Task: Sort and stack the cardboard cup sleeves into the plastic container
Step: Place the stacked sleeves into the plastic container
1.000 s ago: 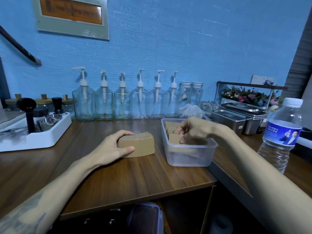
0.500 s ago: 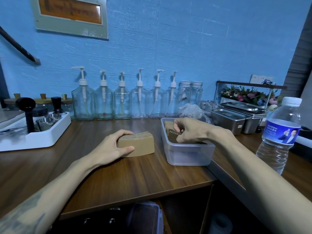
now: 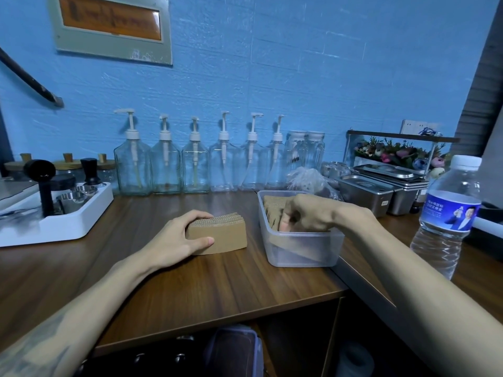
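Item: stack of cardboard cup sleeves (image 3: pixel 217 235), standing on edge on the wooden bench (image 3: pixel 190 284), left of the clear plastic container (image 3: pixel 299 251); the left hand (image 3: pixel 177 238) grasps it, fingers curled over the top, thumb across the front. Item: further sleeves in the container (image 3: pixel 273 210), upright at its far end; the right hand (image 3: pixel 307 214) reaches inside, fingers curled onto them. Adjacent: water bottle (image 3: pixel 449 216), right; six pump bottles (image 3: pixel 196 159) along the wall.

Six clear pump bottles (image 3: pixel 179 164) line the blue wall (image 3: pixel 299 63) at the back of the wooden desk (image 3: pixel 190 281); a white tray (image 3: pixel 68 221) with black tampers sits left; steel lidded pans (image 3: pixel 381 186) stand right, flowers (image 3: pixel 394 153) behind; a water bottle (image 3: pixel 446 216) stands nearest right.
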Motion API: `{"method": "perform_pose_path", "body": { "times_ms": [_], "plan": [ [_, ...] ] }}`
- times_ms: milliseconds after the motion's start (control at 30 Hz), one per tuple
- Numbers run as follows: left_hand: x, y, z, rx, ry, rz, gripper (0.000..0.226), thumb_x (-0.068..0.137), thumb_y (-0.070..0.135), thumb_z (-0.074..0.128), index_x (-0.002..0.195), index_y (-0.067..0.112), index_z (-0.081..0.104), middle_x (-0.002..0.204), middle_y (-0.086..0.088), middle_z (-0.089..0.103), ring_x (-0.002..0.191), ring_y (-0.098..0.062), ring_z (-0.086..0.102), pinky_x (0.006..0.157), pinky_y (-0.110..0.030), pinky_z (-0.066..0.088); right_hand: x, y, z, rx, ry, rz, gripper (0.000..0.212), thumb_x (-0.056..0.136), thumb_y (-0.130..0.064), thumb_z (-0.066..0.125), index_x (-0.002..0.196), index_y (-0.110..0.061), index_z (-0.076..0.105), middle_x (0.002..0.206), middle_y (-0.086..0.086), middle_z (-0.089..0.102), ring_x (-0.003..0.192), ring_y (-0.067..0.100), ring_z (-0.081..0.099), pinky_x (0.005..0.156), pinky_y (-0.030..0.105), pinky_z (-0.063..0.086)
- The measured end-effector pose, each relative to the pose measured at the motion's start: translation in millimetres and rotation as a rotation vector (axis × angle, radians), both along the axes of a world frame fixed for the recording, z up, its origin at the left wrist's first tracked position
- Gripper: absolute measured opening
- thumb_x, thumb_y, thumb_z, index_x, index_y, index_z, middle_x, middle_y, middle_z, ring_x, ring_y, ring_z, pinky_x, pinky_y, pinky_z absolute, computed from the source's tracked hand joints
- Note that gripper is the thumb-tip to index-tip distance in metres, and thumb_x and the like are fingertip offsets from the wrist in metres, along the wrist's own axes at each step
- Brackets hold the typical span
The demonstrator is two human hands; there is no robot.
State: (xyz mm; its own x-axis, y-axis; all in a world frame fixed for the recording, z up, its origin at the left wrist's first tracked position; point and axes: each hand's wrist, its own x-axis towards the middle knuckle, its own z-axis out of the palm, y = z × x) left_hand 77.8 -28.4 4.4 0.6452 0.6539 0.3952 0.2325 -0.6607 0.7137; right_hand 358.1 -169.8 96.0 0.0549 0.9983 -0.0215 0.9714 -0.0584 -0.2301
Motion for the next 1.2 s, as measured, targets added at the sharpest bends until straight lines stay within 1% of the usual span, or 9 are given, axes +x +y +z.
{"method": "perform_pose_path", "body": {
  "times_ms": [100,200,367,600,700,933,1033,1100,1200],
  "plan": [
    [-2,1,3,0.003,-0.039,0.018,0.041,0.080,0.029,0.081,0.115,0.041,0.061,0.107,0.014,0.070,0.095,-0.002,0.066,0.085,-0.029,0.054,2,1,-4,0.115,0.056,0.030,0.044,0.075,0.017,0.051,0.077,-0.022,0.072,0.090,-0.005,0.071,0.083,0.002,0.066,0.073,0.013,0.051],
    [-5,1,15,-0.002,-0.111,0.041,0.042,0.081,0.028,0.080,0.114,0.044,0.060,0.112,0.013,0.065,0.100,-0.005,0.063,0.084,-0.029,0.055,5,5,-11,0.204,0.084,0.041,0.039,0.072,0.018,0.048,0.081,-0.017,0.063,0.089,-0.002,0.068,0.079,0.012,0.062,0.070,0.015,0.049],
    [5,-11,46,-0.028,-0.306,0.026,0.041,0.081,0.023,0.079,0.111,0.045,0.062,0.108,0.015,0.064,0.082,0.007,0.064,0.062,-0.012,0.052,13,6,-12,0.189,0.018,-0.017,0.048,0.074,0.005,0.063,0.115,-0.019,0.058,0.082,-0.006,0.058,0.076,0.011,0.053,0.060,0.007,0.037],
    [72,-42,80,-0.045,-0.339,-0.183,0.038,0.082,0.013,0.078,0.113,0.032,0.064,0.107,0.007,0.067,0.085,0.006,0.065,0.071,-0.014,0.054,32,-4,-11,0.129,-0.353,-0.197,0.056,0.075,-0.045,0.074,0.128,-0.033,0.059,0.119,0.005,0.042,0.120,0.027,0.034,0.100,0.042,0.031],
    [99,-54,84,-0.066,-0.324,-0.230,0.039,0.084,0.014,0.077,0.118,0.026,0.063,0.107,0.007,0.066,0.085,0.006,0.064,0.072,-0.018,0.054,36,-9,-10,0.110,-0.278,-0.257,0.070,0.074,-0.050,0.076,0.136,-0.035,0.049,0.126,0.006,0.035,0.126,0.031,0.028,0.108,0.045,0.026],
    [133,-65,68,-0.165,-0.285,-0.255,0.044,0.083,0.011,0.076,0.125,0.015,0.061,0.113,0.005,0.063,0.086,0.010,0.063,0.074,-0.007,0.047,50,-19,-15,0.023,0.044,-0.406,0.065,0.070,-0.049,0.076,0.117,-0.021,0.040,0.119,0.006,0.040,0.109,0.026,0.044,0.087,0.038,0.043],
    [136,-61,62,-0.173,-0.257,-0.236,0.045,0.083,0.013,0.076,0.126,0.014,0.061,0.119,0.002,0.063,0.092,0.007,0.063,0.076,-0.007,0.046,51,-18,-15,0.065,0.108,-0.323,0.048,0.074,-0.033,0.079,0.104,-0.013,0.047,0.104,0.006,0.047,0.095,0.025,0.051,0.071,0.031,0.048],
    [137,-59,62,-0.169,-0.247,-0.238,0.044,0.083,0.012,0.076,0.125,0.014,0.061,0.120,0.003,0.062,0.091,0.009,0.063,0.076,-0.006,0.046,54,-17,-16,0.104,0.216,-0.264,0.047,0.075,-0.019,0.080,0.112,-0.007,0.054,0.103,0.013,0.056,0.095,0.030,0.058,0.077,0.037,0.053],
    [140,-55,62,-0.160,-0.174,-0.268,0.043,0.083,0.013,0.077,0.122,0.015,0.061,0.117,0.002,0.063,0.089,0.008,0.064,0.074,-0.007,0.048,57,-20,-16,0.135,0.358,-0.225,0.050,0.074,-0.002,0.080,0.113,-0.011,0.051,0.101,0.003,0.061,0.095,0.018,0.058,0.071,0.015,0.050]
  ]
}}
